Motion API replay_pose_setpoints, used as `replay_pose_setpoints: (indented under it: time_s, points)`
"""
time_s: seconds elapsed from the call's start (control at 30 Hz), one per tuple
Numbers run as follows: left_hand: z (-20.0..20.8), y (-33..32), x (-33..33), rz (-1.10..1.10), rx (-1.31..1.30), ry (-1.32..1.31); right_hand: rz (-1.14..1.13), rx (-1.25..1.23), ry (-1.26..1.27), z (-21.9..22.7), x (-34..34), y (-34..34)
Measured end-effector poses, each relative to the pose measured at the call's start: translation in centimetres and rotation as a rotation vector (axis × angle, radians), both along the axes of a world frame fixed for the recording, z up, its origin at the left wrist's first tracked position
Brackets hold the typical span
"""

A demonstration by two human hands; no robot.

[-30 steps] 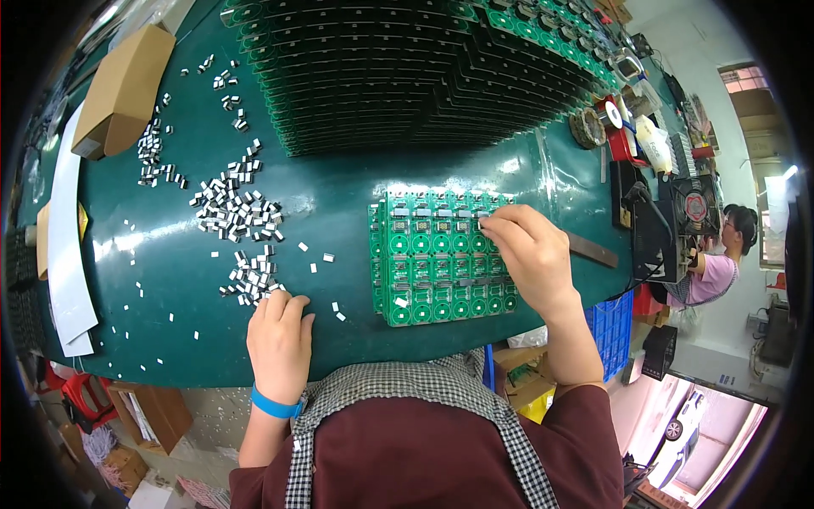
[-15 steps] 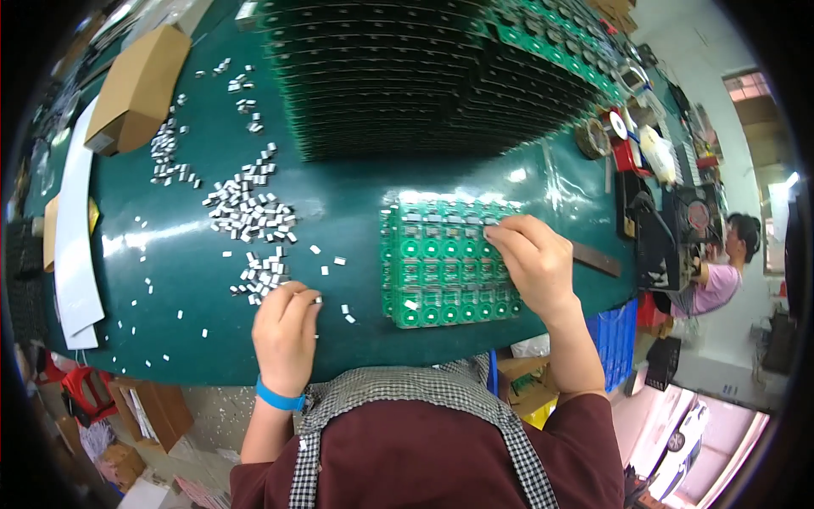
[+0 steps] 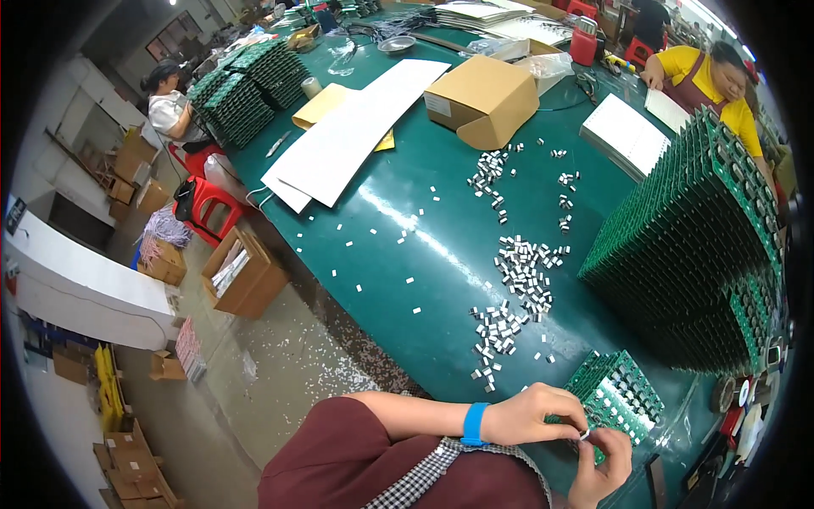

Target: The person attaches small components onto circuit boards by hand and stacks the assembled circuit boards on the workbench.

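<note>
My left hand [image 3: 543, 414], with a blue band at the wrist, and my right hand [image 3: 604, 468] meet at the table's near edge. A small white piece [image 3: 584, 434] is pinched between the fingertips of both; its exact kind is too small to make out. Just beyond the fingers lies a low stack of green circuit boards [image 3: 623, 388], partly hidden by my hands. To its left are loose small white-and-dark components [image 3: 526, 276] in heaps, with a few single ones nearest the boards.
A tall stack of green circuit boards [image 3: 678, 263] rises at the right. An open cardboard box [image 3: 483, 97] and long white sheets [image 3: 365, 127] lie farther back. Small white bits [image 3: 409, 280] are scattered leftward. One person [image 3: 721, 81] sits across the table, another [image 3: 174, 110] at far left.
The view has swung to the left. My left hand has left the component heap and come to my right hand, which has drawn back from the boards; their fingertips now meet on the small white piece.
</note>
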State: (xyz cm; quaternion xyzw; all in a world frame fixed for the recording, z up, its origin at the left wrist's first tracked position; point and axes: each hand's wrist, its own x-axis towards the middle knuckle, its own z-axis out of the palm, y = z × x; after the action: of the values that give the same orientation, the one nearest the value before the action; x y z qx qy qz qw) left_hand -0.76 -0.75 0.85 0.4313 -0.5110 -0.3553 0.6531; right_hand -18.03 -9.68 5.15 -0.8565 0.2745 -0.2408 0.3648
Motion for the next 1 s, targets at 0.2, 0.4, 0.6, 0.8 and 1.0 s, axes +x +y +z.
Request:
replay_pose_setpoints:
  time_s: [0.2, 0.4, 0.6, 0.8, 1.0]
  points:
    - [-0.1, -0.7, 0.0, -0.077, 0.125, 0.175, 0.099, -0.358, -0.072, -0.6, 0.7, -0.6]
    - [-0.2, -0.7, -0.3, 0.013, -0.125, -0.064, 0.013, 0.059, -0.191, -0.7, 0.3, -0.3]
    - [-0.1, -0.3, -0.9, 0.027, -0.107, -0.078, 0.072, -0.002, -0.181, -1.0, -0.2, -0.1]
    - [0.1, -0.1, -1.1, 0.046, -0.142, -0.159, 0.106, 0.099, -0.211, -1.2, -0.8, 0.0]
    - [-0.2, 0.3, -1.1, -0.143, -0.096, -0.066, 0.168, 0.393, -0.172, -1.5, -1.4, -0.5]
